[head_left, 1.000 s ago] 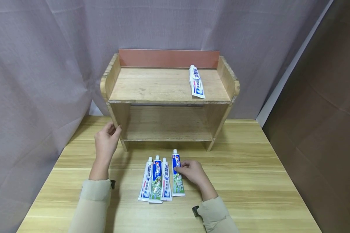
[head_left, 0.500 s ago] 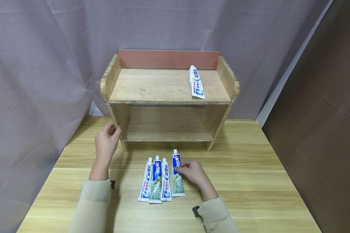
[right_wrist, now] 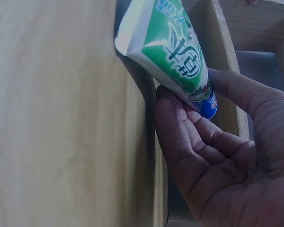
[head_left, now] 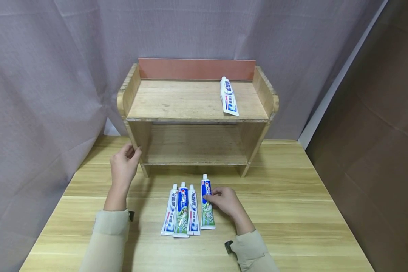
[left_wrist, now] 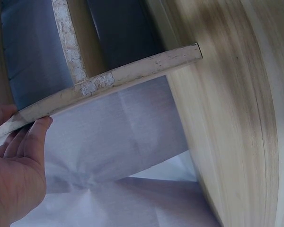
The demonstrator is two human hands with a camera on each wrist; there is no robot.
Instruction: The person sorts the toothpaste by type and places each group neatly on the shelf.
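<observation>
Wooden bench (head_left: pixel 292 211) carries a two-tier shelf (head_left: pixel 197 113), its side panel held by the left hand (head_left: pixel 124 166). The right hand (head_left: pixel 224 200) fingers pinch the rightmost toothpaste tube (head_left: pixel 207 206), lying flat beside three others. It looks like the pick-up step; lifting cleanly comes next.

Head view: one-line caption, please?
Right hand pinches the rightmost toothpaste tube; left hand holds the wooden shelf.

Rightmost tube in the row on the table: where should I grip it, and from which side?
Pinch the rightmost tube across its flat middle, coming from its free right side, likely easiest. Three tubes crowd its left edge. The right hand already pinches it there; the left hand grips the shelf's side panel.
</observation>
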